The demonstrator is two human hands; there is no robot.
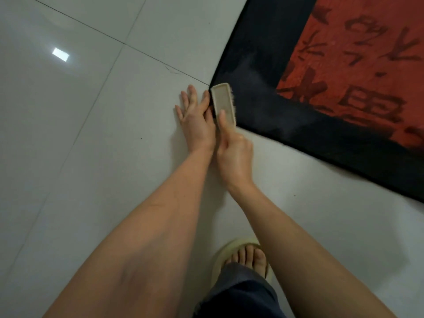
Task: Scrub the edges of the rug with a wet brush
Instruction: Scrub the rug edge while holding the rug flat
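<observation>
Your right hand [231, 154] grips the near end of the pale brush [223, 104], thumb laid along its back, bristles down on the rug's [263, 106] black border at its corner. At nine o'clock from the brush, your left hand [197, 120] lies flat on the white tile floor [91, 134], fingers spread, touching the rug's edge. The rug's red centre with dark characters runs toward two o'clock. At six o'clock, your foot in a pale slipper [220, 255] stands on the tile.

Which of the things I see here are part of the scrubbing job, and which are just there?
Part of the job: brush, rug, right hand gripping the brush, left hand flat beside the rug's corner.

Just there: tiled floor, slipper.
</observation>
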